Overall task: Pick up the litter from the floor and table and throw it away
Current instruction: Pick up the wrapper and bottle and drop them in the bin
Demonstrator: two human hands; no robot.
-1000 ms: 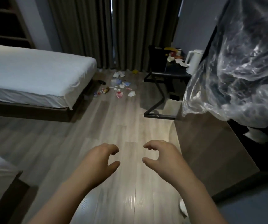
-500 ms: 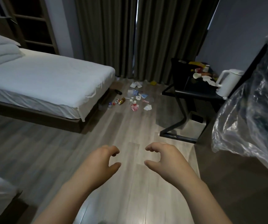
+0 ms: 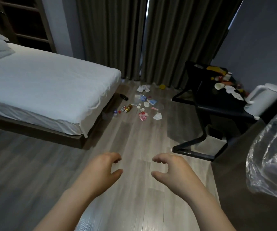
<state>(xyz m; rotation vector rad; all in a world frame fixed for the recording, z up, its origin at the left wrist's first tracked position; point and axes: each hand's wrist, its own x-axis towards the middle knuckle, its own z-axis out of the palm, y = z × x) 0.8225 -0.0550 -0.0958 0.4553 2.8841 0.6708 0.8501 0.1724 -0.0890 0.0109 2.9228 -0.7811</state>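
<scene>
Litter lies scattered on the wooden floor by the curtains: white papers [image 3: 143,88], blue and pink wrappers [image 3: 142,115], small bottles [image 3: 126,108] near the bed's corner. More litter, a paper cup [image 3: 219,85] and scraps [image 3: 234,92], sits on the black side table [image 3: 218,104]. My left hand [image 3: 101,172] and my right hand [image 3: 172,172] hover in front of me above the floor, far short of the litter. Both have curled, parted fingers and hold nothing.
A white bed [image 3: 42,87] stands at the left. A white kettle [image 3: 263,99] rests on the table's right end. A clear plastic bag [image 3: 271,157] bulges at the right edge, over a dark cabinet [image 3: 231,164]. Grey curtains [image 3: 134,39] hang behind.
The view has swung left and tilted up: the plastic bag has slid toward the right edge and the bed and litter sit more central. My hands keep the same pose.
</scene>
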